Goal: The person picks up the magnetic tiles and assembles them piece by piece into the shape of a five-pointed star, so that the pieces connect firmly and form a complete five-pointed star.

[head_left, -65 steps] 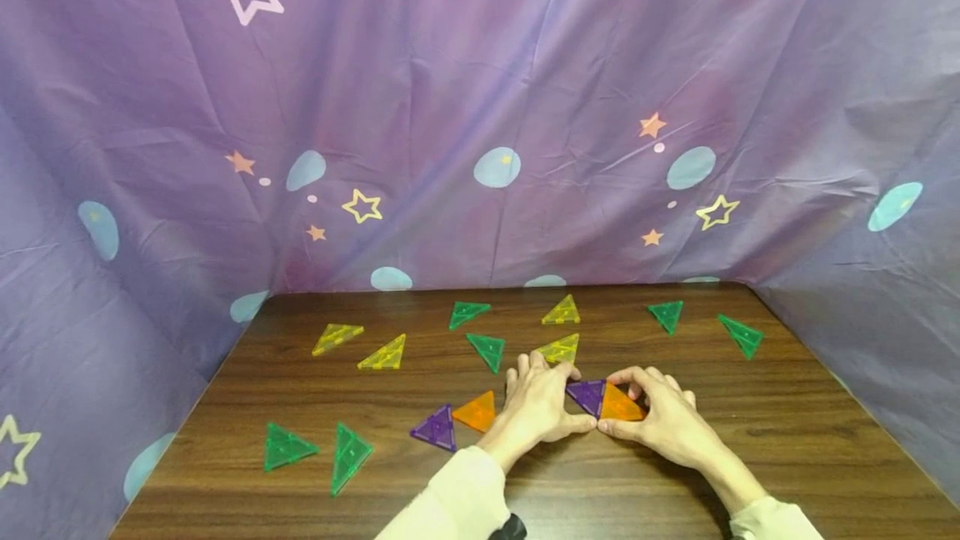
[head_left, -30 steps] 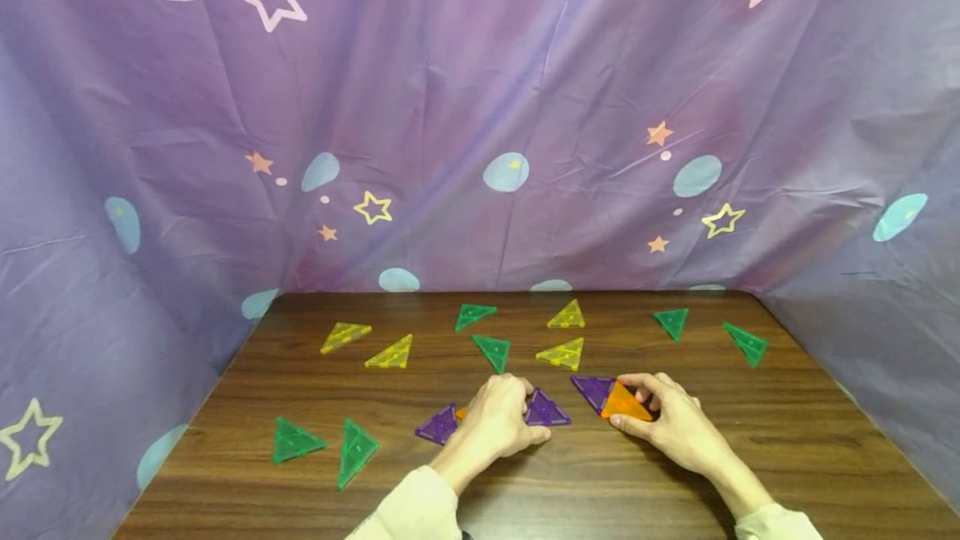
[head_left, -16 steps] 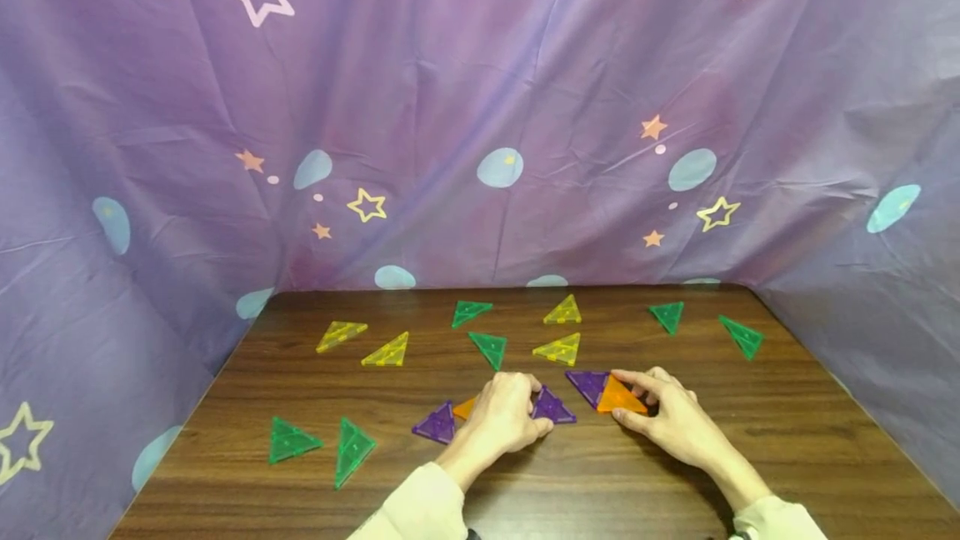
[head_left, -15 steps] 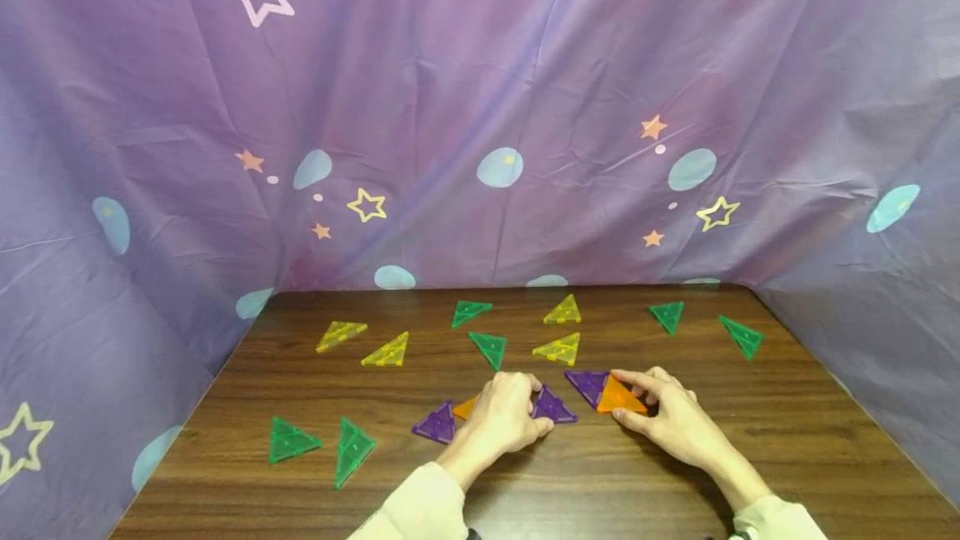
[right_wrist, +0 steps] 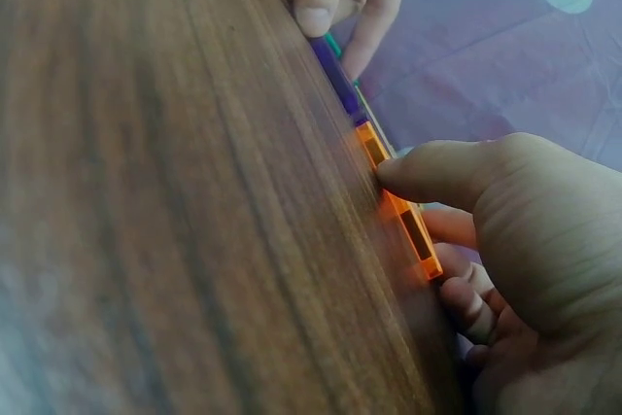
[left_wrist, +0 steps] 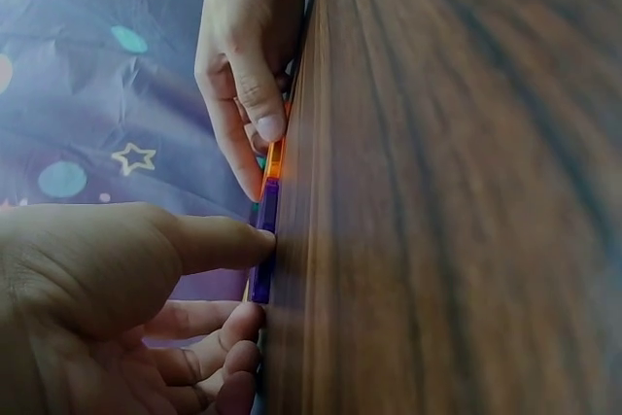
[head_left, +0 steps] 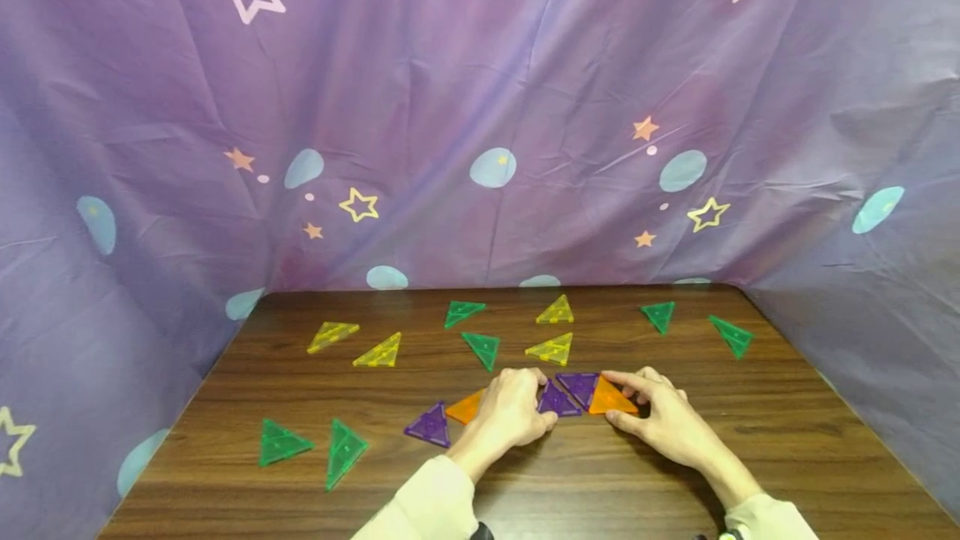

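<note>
Presently, left hand [head_left: 510, 411]: thumb and fingers pinch the first purple triangle [head_left: 560, 401] from its left side; spread narrow.
Right hand [head_left: 658, 417]: thumb and fingers hold the first orange triangle [head_left: 612, 398] by its right-hand side; thumb against its edge in the right wrist view.
Row between the hands: first purple triangle, second purple triangle [head_left: 581, 386], first orange triangle, in that order from left to right; all lie flat on the table [head_left: 585, 490].
Joints: second purple and first orange meet along one side; a thin dark strip shows between the two purple pieces.
Pair left of the left hand: third purple triangle [head_left: 430, 425] just beside the second orange triangle [head_left: 462, 407], the latter partly covered by the hand.
Front left: two green triangles [head_left: 347, 450], apart from each other.
Rear left: two yellow triangles [head_left: 380, 352].
Rear centre: two green triangles beside two yellow triangles.
Rear right: two green triangles, well beyond the right hand.
Sleeves: cream, on both arms.
Backdrop: purple cloth [head_left: 420, 90] printed with stars and blue ovals.
</note>
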A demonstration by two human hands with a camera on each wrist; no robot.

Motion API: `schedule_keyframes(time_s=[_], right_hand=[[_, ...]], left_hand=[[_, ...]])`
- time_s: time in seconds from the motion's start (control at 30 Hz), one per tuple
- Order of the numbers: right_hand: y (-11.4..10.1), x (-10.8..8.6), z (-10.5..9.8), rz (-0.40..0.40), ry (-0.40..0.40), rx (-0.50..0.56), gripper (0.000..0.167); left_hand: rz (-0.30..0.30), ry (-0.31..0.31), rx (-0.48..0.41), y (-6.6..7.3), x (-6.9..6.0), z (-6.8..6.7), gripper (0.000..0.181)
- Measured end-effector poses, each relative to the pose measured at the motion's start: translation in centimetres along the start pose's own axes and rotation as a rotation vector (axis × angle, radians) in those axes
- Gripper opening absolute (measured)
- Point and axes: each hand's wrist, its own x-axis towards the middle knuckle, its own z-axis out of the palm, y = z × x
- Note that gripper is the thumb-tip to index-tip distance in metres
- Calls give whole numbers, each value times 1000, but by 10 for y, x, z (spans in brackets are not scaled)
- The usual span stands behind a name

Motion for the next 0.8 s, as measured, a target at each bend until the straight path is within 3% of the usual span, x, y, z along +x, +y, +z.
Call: schedule_keyframes(time_s=[0.07,0.13,0.2,0.27,0.43,0.67,0.8], right_hand=[[-1,2,-1,-7,5,-5,56],[-2,3,-2,-16,10,-13,55],[-2,5,-3,-24,17,-21,55],[-3,7,-4,-31,23,-27,54],[-2,7,-5,-30,22,-28,51],[-2,3,-3,-14,-1,-3,49],[0,1,-3,0,0,2,49]], left_hand=[[9,-2,-3,1,2,-2,51],[42,43,4,-8,8,10,50],[46,43,-17,-3,6,2,50],[69,69,-11,-9,10,8,50],[61,62,-8,-11,11,7,56],[-31,19,-53,18,-12,-44,65],[-53,14,-40,15,-17,-56,69]])
